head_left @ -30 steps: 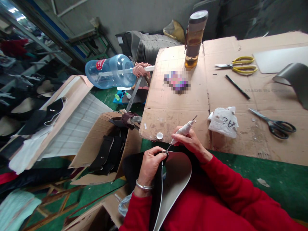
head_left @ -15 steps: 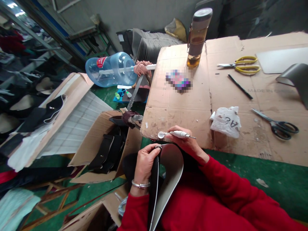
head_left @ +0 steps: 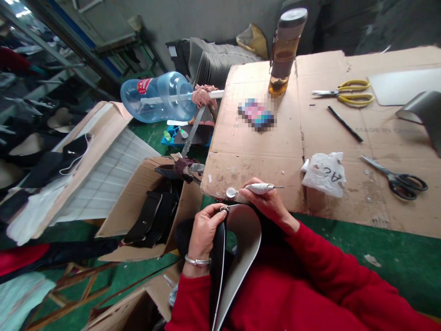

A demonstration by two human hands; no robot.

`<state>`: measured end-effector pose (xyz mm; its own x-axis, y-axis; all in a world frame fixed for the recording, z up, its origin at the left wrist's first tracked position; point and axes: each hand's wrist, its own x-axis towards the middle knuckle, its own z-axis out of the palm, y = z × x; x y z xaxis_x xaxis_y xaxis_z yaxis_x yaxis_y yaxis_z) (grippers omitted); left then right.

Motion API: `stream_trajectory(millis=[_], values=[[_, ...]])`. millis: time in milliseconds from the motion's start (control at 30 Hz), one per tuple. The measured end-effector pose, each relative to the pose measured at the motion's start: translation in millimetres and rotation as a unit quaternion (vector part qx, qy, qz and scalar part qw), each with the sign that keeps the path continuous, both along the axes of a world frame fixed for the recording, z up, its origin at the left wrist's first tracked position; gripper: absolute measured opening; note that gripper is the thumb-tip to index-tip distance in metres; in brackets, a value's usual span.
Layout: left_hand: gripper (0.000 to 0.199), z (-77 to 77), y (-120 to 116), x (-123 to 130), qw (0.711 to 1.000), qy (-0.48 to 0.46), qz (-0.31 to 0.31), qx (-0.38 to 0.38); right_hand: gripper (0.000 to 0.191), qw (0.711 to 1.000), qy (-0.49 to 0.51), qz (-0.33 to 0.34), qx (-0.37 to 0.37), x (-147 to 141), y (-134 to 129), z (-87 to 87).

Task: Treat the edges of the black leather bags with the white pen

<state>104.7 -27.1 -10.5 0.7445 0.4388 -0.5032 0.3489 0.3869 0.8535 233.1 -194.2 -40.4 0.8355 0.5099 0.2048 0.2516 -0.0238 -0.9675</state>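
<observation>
Closest in, the left hand [head_left: 203,228] pinches the top end of a bent black-and-grey piece [head_left: 248,234], thumb closed against fingers, just off the near left corner of the table [head_left: 255,156]. Beside it, the right hand [head_left: 270,202] is curled around a white pen-like tool [head_left: 261,188], one end at a small white cap [head_left: 231,192] by that corner; contact is unclear. Along the near edge sit a plastic bag [head_left: 324,174], marked with a black "A" and another character, and black-handled scissors [head_left: 406,184]. Faint print toward the cardboard-covered surface's right reads "MADE IN". A tumbler [head_left: 285,55] stands near the far left corner. Beyond the left edge, over green floor [head_left: 406,257], hangs a blue bottle [head_left: 158,97], its red label [head_left: 143,86] too small to read; behind rises a grey wall [head_left: 213,18].
</observation>
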Motion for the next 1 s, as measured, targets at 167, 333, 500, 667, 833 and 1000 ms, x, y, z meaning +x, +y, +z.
stream_trajectory(millis=[167, 333, 500, 667, 833, 1000], values=[[0.034, 1.0, -1, 2, 1.0, 0.003, -0.006, -0.029, 0.028, 0.987, 0.111, 0.082, 0.081, 5, -9, 6.2], [0.038, 2.2, -4, 5, 0.999, 0.005, -0.005, -0.049, 0.028, 0.976, 0.152, 0.121, 0.099, 7, -13, 12.9], [0.039, 2.0, -5, 4, 0.999, 0.003, -0.006, -0.053, 0.031, 0.98, 0.135, 0.123, 0.08, 7, -12, 13.7], [0.037, 2.4, -7, 4, 0.999, 0.0, -0.005, -0.046, 0.034, 0.981, 0.118, 0.131, 0.076, 8, -12, 12.1], [0.034, 2.0, -11, 5, 0.999, -0.006, -0.01, -0.035, 0.031, 0.983, 0.093, 0.14, 0.073, 9, -11, 11.7], [0.03, 1.5, -15, 5, 1.0, -0.022, -0.006, -0.012, 0.031, 0.985, 0.074, 0.141, 0.066, 9, -10, 11.0]])
